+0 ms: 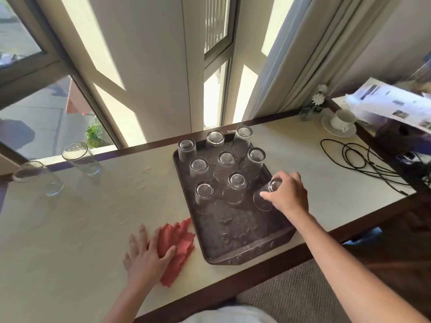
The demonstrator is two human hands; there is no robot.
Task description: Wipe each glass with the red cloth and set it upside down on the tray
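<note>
Under the curled fingers of the right hand (288, 194), a glass (262, 201) gripped base-up, axis near upright, at the tray (247, 252) right edge; left hand (144, 255) flat on red cloth (179, 238), nearer the two upright glasses (81, 158) far left.

We cannot see the base of the glass (263, 202) beneath our right hand (289, 194), our left hand (142, 255) covers part of the red cloth (179, 234), and the newspaper (384, 106) beyond the right hand runs off the edge, its print blurred.
</note>
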